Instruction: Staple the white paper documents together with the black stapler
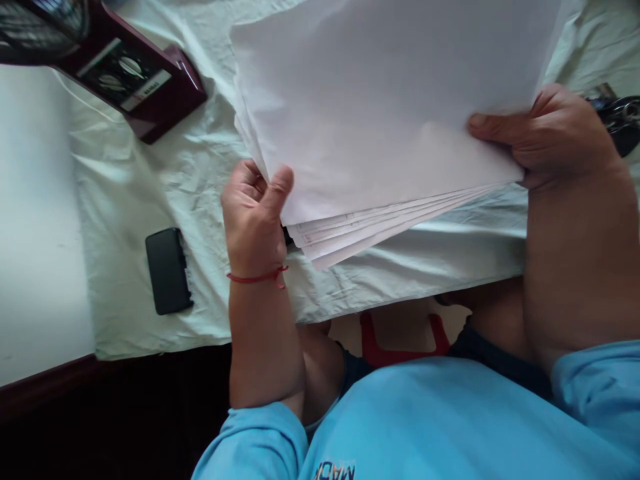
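One stack of white paper sheets (380, 113) was held up just above the cloth-covered surface (150, 167), tilted toward the camera; left hand (255, 213) pinched the lower-left corner, thumb on top and fingers curled behind; right hand (545, 133) clamped the right edge, thumb flat across the top sheet, fingers hidden underneath; both hands closed on the stack, neither free; the sheets looked light and limp, likely to sag if held by one corner, so a two-sided hold at opposite edges seemed the sound one; the bottom edges were fanned out, so the sheets were loose, not bound, and probably slippery against each other; a firm pinch through the full thickness looked needed to stop them sliding apart; the edges would crease easily; count: one stack, roughly six or seven sheet edges visible at the fan, exact number unclear; one black phone (168, 270) lay flat on the cloth left of the left hand, well apart from the paper; one dark red box (135, 80) sat at upper left; one dark metallic object (620, 117) was partly visible behind the right hand, kind unclear; one red thread bracelet (257, 277) on the left wrist.
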`<state>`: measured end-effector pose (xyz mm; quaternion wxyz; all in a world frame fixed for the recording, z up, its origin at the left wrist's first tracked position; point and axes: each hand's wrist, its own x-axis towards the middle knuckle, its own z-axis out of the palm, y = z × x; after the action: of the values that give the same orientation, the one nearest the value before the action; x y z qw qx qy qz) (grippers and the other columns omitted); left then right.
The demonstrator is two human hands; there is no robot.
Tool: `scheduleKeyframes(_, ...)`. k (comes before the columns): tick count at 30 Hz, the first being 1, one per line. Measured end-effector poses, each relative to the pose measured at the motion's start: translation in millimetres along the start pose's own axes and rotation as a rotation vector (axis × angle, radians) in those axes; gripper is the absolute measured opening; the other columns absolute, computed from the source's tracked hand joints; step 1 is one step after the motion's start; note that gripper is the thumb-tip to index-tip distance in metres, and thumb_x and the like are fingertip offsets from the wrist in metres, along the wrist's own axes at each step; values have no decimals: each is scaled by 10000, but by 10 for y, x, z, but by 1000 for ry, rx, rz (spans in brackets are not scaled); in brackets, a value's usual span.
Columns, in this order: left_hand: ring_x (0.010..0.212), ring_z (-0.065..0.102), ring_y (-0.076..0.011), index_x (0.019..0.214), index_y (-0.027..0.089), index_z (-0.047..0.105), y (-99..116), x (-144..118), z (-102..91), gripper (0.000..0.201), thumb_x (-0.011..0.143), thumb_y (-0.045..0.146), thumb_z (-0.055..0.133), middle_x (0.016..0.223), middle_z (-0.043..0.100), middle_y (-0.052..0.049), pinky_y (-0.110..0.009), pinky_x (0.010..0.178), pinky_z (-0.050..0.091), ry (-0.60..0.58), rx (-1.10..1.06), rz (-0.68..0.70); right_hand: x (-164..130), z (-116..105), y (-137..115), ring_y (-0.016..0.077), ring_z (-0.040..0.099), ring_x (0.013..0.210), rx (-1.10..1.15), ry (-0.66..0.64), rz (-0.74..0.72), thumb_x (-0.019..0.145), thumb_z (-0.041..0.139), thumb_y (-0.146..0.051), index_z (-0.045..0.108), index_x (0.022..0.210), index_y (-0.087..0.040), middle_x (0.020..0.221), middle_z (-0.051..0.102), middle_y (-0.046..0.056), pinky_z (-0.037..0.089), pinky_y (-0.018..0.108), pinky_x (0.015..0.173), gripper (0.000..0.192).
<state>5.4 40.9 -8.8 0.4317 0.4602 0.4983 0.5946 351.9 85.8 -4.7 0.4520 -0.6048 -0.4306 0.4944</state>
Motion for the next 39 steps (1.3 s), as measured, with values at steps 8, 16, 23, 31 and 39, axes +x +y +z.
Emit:
scheduleKeyframes(8,956,738,-160,1002,218,860,-64,-15,-56,209,869,341,964,1045,854,-9,-272,961,589,17,42,109,-5,-6,-1,301,782,1106,14,-24,-10,543,1050,-396,844,939,-257,1193,795,48,673,492,1074,468)
scheduleKeyframes(16,1035,748,-172,1002,227,870,57,-58,31,252,950,473,884,1067,853,-12,-266,1010,587,82,37,160,-60,-78,8,277,782,1145,38,-142,-147,571,1069,-494,849,975,-268,1213,794,15,647,486,1130,513)
scheduleKeyframes(23,1091,732,-195,1025,226,855,35,-2,-45,367,764,417,1029,1096,832,-24,-319,1116,560,23,-62,242,-77,-156,-45,249,726,1314,47,-220,-211,550,1079,-427,843,1064,-325,1294,772,-41,573,442,1243,574)
scheduleKeyframes(31,1119,719,-233,963,258,772,23,-65,-60,472,657,464,1067,999,774,-24,-390,1160,537,-1,-91,214,-89,-360,-6,308,724,1283,-254,-132,-211,421,1106,-480,828,1049,-223,1172,786,-19,534,597,1251,734)
scheduleKeyframes(39,1113,744,-283,803,295,780,-16,-102,-88,458,509,430,1105,911,762,-1,-489,1150,576,45,-123,276,-108,-335,-20,339,737,1236,-389,1,-135,384,1091,-483,814,908,-186,1028,783,-28,540,632,1225,663)
